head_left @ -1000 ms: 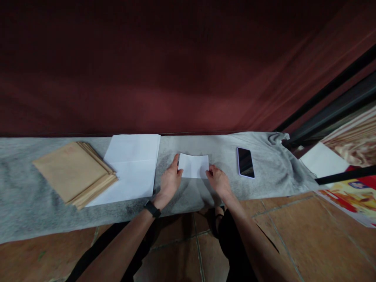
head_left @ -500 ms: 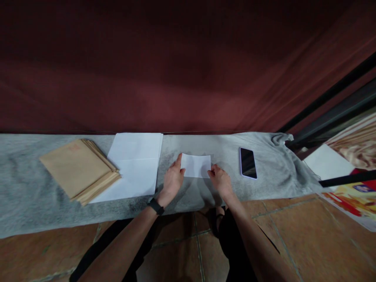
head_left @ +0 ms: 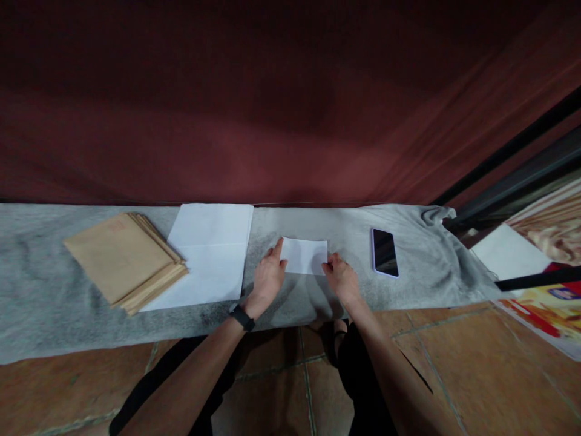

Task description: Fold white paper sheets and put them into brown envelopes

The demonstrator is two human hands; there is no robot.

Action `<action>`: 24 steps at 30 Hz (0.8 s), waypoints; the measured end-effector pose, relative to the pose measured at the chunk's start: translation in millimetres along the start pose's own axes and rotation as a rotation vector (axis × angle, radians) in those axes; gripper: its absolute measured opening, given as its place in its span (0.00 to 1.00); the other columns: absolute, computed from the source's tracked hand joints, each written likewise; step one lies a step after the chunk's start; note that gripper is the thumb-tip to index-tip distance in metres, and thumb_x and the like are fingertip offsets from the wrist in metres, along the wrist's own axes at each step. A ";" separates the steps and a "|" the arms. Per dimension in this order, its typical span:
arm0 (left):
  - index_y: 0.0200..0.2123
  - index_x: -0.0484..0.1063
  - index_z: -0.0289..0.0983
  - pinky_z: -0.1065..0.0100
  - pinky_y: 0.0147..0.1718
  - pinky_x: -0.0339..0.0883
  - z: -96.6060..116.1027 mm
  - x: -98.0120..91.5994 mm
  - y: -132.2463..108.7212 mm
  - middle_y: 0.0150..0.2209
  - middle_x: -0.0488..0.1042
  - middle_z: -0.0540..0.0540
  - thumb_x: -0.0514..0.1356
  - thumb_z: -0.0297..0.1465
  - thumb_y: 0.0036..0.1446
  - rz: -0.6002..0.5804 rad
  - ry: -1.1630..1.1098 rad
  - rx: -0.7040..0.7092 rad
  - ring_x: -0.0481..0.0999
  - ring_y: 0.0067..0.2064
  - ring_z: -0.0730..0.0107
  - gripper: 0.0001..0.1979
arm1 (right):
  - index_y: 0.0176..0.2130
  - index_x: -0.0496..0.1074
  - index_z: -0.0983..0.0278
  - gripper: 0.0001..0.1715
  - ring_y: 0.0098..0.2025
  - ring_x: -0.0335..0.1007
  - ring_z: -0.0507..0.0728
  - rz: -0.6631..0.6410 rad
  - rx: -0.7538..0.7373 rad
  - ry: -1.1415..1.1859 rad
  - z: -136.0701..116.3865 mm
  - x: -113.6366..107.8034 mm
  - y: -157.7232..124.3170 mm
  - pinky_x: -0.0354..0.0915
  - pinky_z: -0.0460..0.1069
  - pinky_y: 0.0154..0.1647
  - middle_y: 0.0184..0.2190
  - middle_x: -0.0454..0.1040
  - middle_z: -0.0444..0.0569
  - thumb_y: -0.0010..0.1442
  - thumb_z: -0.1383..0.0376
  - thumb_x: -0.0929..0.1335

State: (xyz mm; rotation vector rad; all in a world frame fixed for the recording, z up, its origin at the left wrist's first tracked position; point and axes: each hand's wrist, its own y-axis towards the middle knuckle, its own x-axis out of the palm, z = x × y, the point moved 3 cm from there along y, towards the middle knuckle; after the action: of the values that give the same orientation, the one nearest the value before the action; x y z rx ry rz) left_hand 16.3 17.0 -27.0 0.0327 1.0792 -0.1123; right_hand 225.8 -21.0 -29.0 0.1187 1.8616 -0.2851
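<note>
A small white piece of folded paper (head_left: 304,257) is between my two hands, just above or on the grey cloth. My left hand (head_left: 269,275) grips its left edge, thumb on the near side and index finger along the edge. At the right edge, my right hand (head_left: 341,277) pinches the paper between thumb and curled fingers. Left of my hands lies a stack of larger white paper sheets (head_left: 213,260) with a crease across the top one. Brown paper envelopes (head_left: 120,257) are piled partly over those sheets.
A phone (head_left: 385,252) with a pale purple edge lies right of my hands. The grey cloth (head_left: 426,266) covers a narrow bench against a dark red fabric wall (head_left: 290,145). Black bars (head_left: 512,145) and a colourful printed package (head_left: 549,309) are at far right.
Both hands keep their hold on the small paper, which looks slightly flatter along its top edge. The whole view has shifted very slightly; otherwise things stay in place.
</note>
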 end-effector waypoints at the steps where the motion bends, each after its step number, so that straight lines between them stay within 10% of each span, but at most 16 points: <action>1: 0.70 0.54 0.38 0.63 0.45 0.72 -0.6 0.8 0.6 0.52 0.76 0.38 0.58 0.26 0.64 0.007 -0.007 0.008 0.80 0.45 0.59 0.33 | 0.50 0.71 0.62 0.13 0.41 0.79 0.59 0.021 0.000 0.009 0.6 0.3 -0.5 0.65 0.49 0.39 0.40 0.81 0.50 0.70 0.61 0.64; 9: 0.69 0.57 0.38 0.64 0.44 0.73 -2.9 -0.6 2.2 0.52 0.73 0.38 0.59 0.23 0.61 0.039 -0.032 0.044 0.80 0.42 0.62 0.33 | 0.55 0.70 0.66 0.18 0.55 0.70 0.64 0.262 -0.297 0.107 -16.7 8.3 -9.2 0.66 0.57 0.58 0.51 0.76 0.58 0.69 0.65 0.62; 14: 0.66 0.60 0.33 0.54 0.60 0.65 5.8 3.3 -10.4 0.63 0.66 0.32 0.53 0.23 0.64 0.154 0.122 0.231 0.70 0.62 0.52 0.27 | 0.65 0.64 0.68 0.27 0.68 0.59 0.60 0.222 -0.544 0.164 -44.5 31.8 -25.8 0.58 0.58 0.68 0.66 0.66 0.58 0.73 0.62 0.57; 24: 0.71 0.53 0.33 0.50 0.71 0.46 4.1 31.1 -27.6 0.73 0.50 0.36 0.47 0.33 0.70 0.024 0.250 0.360 0.46 0.74 0.56 0.29 | 0.71 0.54 0.69 0.32 0.73 0.49 0.60 0.232 -0.499 -0.028 -42.3 47.6 -37.1 0.47 0.59 0.73 0.72 0.54 0.56 0.72 0.62 0.57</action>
State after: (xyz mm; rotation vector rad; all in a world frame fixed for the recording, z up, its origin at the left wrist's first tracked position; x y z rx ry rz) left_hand 31.5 -13.1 -51.7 0.3921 1.2960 -0.2855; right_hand 163.7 -49.0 -57.4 -0.0135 1.8177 0.3370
